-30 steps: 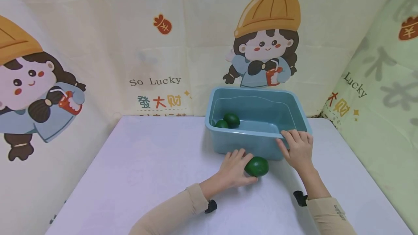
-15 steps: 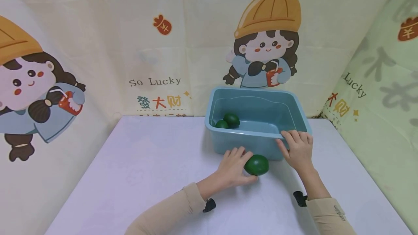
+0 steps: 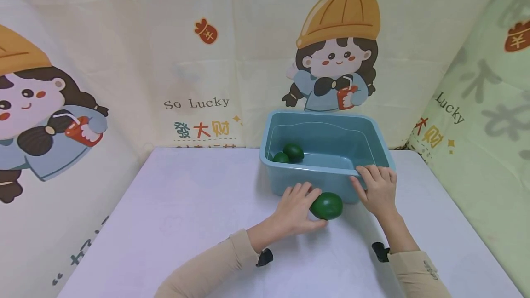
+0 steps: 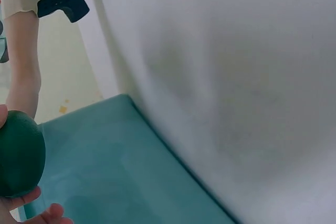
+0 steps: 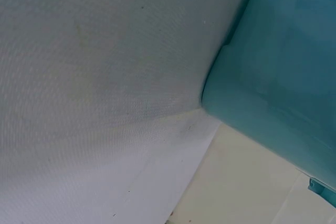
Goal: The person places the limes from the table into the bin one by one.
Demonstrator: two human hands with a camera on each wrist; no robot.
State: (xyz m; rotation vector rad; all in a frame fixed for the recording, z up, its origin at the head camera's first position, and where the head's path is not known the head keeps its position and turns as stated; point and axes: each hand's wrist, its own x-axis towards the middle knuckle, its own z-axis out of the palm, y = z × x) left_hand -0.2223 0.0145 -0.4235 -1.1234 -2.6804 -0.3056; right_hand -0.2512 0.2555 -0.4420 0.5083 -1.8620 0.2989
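My left hand holds a smooth, dark green oval fruit between thumb and fingers, in front of the blue plastic bin. The left wrist view shows the fruit at the left edge, with fingertips below it. My right hand grips the bin's front rim near its right corner, fingers over the edge and thumb on the outside. Inside the bin, two green fruits lie in the left end. The right wrist view shows the bin wall but not the hand.
The bin stands at the back of a white-covered table, close to a cream cloth backdrop printed with cartoon figures. Cloth also hangs at the left and right sides. A black strap end sticks out at the left cuff, another at the right.
My left hand has moved slightly up and toward the bin with the green fruit in it. The right hand and the bin have stayed in place.
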